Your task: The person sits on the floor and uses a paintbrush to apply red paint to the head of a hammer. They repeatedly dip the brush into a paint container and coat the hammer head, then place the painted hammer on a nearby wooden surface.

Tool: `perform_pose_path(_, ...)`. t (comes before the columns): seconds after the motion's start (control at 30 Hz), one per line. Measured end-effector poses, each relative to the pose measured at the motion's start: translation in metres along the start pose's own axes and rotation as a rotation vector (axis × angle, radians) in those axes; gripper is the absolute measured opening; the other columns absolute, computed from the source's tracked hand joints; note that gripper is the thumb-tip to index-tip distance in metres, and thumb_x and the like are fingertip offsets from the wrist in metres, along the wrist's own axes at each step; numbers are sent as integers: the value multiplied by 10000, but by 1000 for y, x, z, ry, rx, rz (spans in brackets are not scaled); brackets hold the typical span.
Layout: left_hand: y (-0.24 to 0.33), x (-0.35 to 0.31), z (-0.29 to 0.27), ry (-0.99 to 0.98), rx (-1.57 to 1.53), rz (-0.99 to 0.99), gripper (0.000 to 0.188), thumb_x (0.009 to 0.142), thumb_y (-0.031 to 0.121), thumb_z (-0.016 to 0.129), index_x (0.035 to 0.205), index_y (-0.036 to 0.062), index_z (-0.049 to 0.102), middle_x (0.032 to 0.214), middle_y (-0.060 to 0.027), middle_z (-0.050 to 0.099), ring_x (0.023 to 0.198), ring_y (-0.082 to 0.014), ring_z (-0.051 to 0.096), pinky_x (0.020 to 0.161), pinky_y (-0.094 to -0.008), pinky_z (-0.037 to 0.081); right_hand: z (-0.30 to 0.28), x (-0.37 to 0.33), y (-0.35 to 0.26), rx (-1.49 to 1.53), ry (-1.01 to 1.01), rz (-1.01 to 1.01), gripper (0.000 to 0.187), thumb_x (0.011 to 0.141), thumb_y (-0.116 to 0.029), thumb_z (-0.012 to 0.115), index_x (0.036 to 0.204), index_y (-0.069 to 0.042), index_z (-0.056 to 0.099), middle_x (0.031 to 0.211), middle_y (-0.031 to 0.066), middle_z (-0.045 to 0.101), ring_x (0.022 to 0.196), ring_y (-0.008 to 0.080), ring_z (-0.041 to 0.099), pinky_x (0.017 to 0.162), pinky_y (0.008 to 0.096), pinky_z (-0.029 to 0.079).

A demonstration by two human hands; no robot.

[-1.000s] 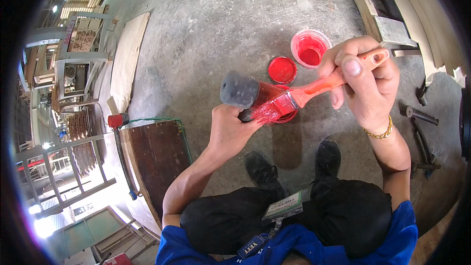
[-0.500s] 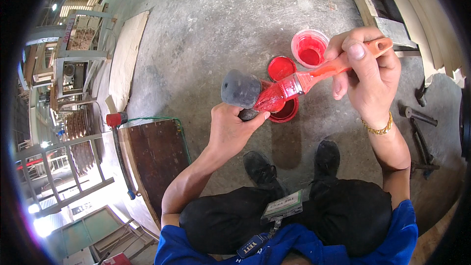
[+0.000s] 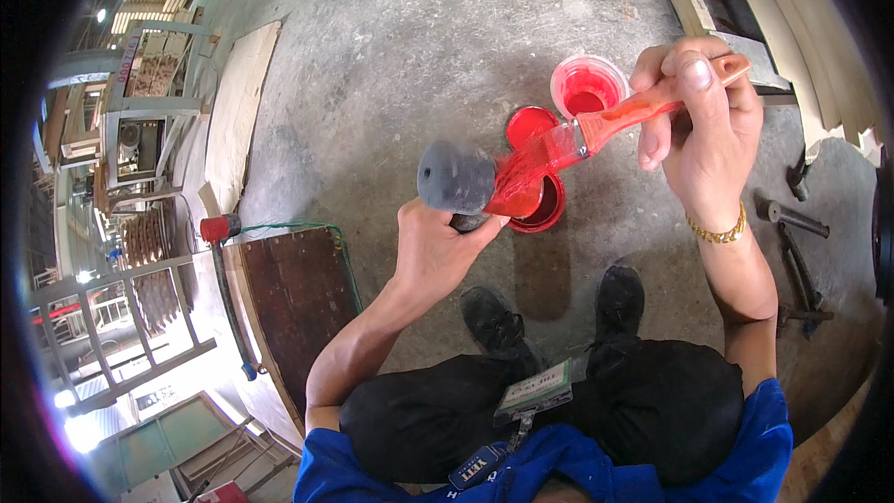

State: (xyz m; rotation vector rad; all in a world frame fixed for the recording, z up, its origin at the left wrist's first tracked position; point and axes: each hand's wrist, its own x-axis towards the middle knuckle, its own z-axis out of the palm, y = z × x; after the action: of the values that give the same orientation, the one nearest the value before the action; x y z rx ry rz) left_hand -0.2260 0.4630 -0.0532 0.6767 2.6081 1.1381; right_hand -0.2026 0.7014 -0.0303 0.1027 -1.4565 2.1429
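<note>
Beneath everything, a grey concrete floor [image 3: 372,65], likely to catch drips from too wet a load. Above, gripped just under the head in the closed left hand [image 3: 436,247], a mallet [image 3: 458,177] with a rounded, rubbery dark grey end and a glossy red end; liable to twist in a loose grip. Pinched in the right hand [image 3: 712,135], a flat brush [image 3: 615,119] with an orange-red handle and red-coated bristles, against or very near the red end; apt to stray onto the grey through a wrist slip. Beyond, a round, translucent white tub [image 3: 589,73] of red paint, tippable by a stray knuckle; nearer, a partly hidden round red container [image 3: 562,205]. Smallest, the left thumb [image 3: 494,226], likely to smear wet paint on contact.
</note>
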Motion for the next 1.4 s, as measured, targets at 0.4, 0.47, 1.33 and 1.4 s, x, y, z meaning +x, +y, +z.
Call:
perform_pose_path(0.4, -12, 2, -10, 45, -21, 96, 203, 689, 16, 718, 877, 3, 642, 848, -83, 649, 744, -167, 627, 676, -285, 491, -27, 12, 25, -45, 137, 80, 254, 942, -242, 518, 908, 7, 549, 719, 108, 625, 417, 100, 482, 420, 226, 410)
perform_pose_path(0.47, -16, 9, -26, 76, 66, 207, 224, 650, -8, 710, 855, -6, 618, 872, -114, 616, 761, -219, 617, 677, -300, 490, -35, 19, 26, 4, 208, 77, 244, 942, -236, 518, 915, 5, 548, 756, 114, 629, 440, 100, 487, 432, 224, 414)
perform_pose_path(1.33, 3, 8, -34, -131, 113, -17, 227, 754, 122, 653, 877, -39, 552, 736, -209, 547, 704, -378, 554, 632, -393, 422, -33, -8, 1, -28, -95, -48, 178, 926, -131, 513, 996, 26, 557, 936, 232, 622, 548, 174, 588, 473, 268, 495)
perform_pose_path(1.4, 2, 9, -32, -189, 64, -63, 226, 756, 113, 644, 885, -45, 546, 723, -208, 535, 671, -364, 536, 618, -380, 414, -28, -16, 5, 29, -212, 4, 165, 924, -114, 514, 987, 32, 556, 917, 227, 626, 551, 168, 586, 482, 266, 497)
